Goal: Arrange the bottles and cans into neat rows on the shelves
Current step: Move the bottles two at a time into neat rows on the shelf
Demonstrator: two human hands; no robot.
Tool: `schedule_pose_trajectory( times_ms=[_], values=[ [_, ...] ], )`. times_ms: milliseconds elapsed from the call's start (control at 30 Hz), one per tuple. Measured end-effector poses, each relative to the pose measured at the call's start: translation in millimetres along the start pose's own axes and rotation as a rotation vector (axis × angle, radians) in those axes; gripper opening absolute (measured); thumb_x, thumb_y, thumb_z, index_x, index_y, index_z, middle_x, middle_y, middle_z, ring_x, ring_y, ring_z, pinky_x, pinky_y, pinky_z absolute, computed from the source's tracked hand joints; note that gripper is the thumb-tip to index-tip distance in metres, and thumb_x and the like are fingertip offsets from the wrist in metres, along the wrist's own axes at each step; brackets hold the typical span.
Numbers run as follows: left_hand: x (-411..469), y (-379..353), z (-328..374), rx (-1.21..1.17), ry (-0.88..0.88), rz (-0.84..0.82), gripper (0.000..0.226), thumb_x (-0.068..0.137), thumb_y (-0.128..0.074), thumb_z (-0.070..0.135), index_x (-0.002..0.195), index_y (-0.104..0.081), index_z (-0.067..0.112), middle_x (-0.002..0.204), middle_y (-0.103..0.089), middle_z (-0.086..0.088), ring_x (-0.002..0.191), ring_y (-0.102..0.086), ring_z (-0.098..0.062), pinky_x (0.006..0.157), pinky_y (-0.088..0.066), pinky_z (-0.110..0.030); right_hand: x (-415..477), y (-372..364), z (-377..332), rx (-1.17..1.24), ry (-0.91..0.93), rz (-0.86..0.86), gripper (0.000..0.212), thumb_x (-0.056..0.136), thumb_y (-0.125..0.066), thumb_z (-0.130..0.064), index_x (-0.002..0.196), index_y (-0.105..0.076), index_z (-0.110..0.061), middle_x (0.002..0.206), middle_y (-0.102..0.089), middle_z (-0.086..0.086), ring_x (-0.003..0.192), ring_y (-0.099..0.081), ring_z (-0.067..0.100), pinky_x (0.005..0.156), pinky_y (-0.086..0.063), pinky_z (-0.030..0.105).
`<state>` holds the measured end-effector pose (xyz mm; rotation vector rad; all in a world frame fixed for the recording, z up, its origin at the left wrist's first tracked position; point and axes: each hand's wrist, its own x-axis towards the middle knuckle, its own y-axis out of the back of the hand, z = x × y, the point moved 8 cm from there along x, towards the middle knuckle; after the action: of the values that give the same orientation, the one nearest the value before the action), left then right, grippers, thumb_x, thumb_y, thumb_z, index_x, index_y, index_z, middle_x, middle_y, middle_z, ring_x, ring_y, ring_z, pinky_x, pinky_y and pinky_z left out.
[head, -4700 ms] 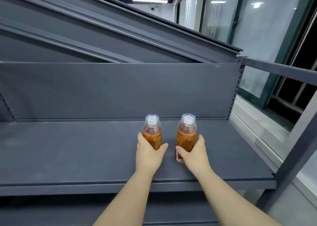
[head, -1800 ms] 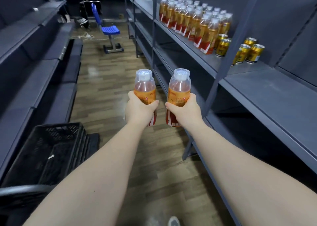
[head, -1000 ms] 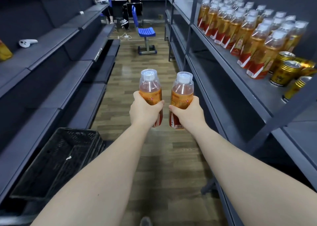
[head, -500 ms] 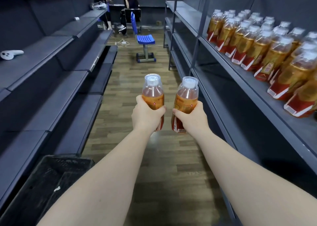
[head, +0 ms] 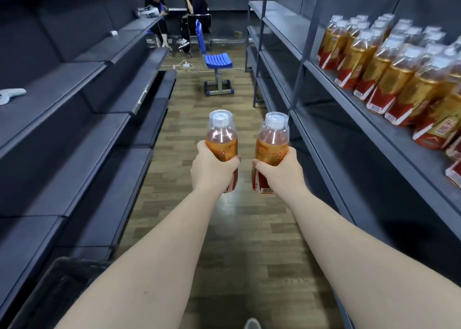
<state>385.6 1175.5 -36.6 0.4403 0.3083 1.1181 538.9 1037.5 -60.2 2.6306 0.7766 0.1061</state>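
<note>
I hold two upright tea bottles out in front of me over the aisle floor. My left hand (head: 212, 169) grips the left bottle (head: 221, 139) around its orange label. My right hand (head: 282, 171) grips the right bottle (head: 273, 141) the same way. Both have clear caps and amber liquid. On the right, a grey shelf (head: 374, 129) at chest height carries several matching bottles in rows (head: 389, 71). The nearest ones run out of the frame at the right edge.
Bare dark shelves (head: 74, 99) line the left side. A black plastic crate (head: 62, 291) sits on the floor at lower left. A blue chair (head: 217, 61) stands down the aisle, with two seated people (head: 174, 11) behind it. A white controller (head: 10, 95) lies on a left shelf.
I lifted the two bottles off an empty shelf, turned into the aisle and walked along it. The stocked shelf on the right has come closer; the cans have left the view.
</note>
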Motion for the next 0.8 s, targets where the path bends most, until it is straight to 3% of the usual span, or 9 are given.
schedule_pose_trajectory(
  times_ms=[200, 333, 500, 667, 800],
  values=[
    [60, -26, 25, 0.001, -0.001, 0.021, 0.059, 0.079, -0.079, 0.044, 0.118, -0.039, 0.026, 0.095, -0.055, 0.011, 0.096, -0.059, -0.02, 0.083, -0.053, -0.037, 71, -4, -11, 0.024, 0.015, -0.032, 0.064, 0.078, -0.081, -0.041, 0.125, -0.04, -0.026, 0.11, -0.057, -0.008, 0.102, -0.059, 0.013, 0.085, -0.052, 0.034],
    [92, -43, 36, -0.003, 0.002, 0.03, 0.059, 0.078, -0.079, 0.044, 0.116, -0.037, 0.028, 0.099, -0.056, 0.01, 0.097, -0.058, -0.02, 0.085, -0.053, -0.038, 109, -7, -12, 0.017, 0.013, -0.043, 0.067, 0.077, -0.081, -0.043, 0.128, -0.04, -0.027, 0.107, -0.057, -0.011, 0.102, -0.059, 0.014, 0.091, -0.054, 0.04],
    [128, -60, 40, -0.032, 0.01, 0.017, 0.058, 0.079, -0.079, 0.043, 0.116, -0.037, 0.028, 0.093, -0.053, 0.013, 0.085, -0.057, -0.012, 0.074, -0.047, -0.031, 148, -14, -13, 0.002, 0.007, -0.04, 0.063, 0.078, -0.081, -0.042, 0.123, -0.039, -0.029, 0.108, -0.057, -0.009, 0.102, -0.059, 0.015, 0.093, -0.055, 0.043],
    [176, -69, 40, -0.04, 0.014, -0.006, 0.056, 0.081, -0.078, 0.042, 0.114, -0.035, 0.03, 0.096, -0.055, 0.012, 0.086, -0.056, -0.012, 0.07, -0.045, -0.027, 190, -34, -19, -0.01, -0.018, -0.037, 0.064, 0.078, -0.08, -0.042, 0.126, -0.039, -0.028, 0.112, -0.058, -0.006, 0.105, -0.059, 0.018, 0.094, -0.054, 0.045],
    [223, -73, 39, -0.043, 0.005, -0.027, 0.057, 0.081, -0.079, 0.041, 0.119, -0.038, 0.027, 0.096, -0.055, 0.012, 0.086, -0.058, -0.012, 0.075, -0.047, -0.03, 225, -55, -27, -0.003, -0.018, -0.021, 0.069, 0.079, -0.08, -0.041, 0.132, -0.039, -0.025, 0.114, -0.058, -0.006, 0.106, -0.059, 0.017, 0.094, -0.054, 0.042]
  ],
)
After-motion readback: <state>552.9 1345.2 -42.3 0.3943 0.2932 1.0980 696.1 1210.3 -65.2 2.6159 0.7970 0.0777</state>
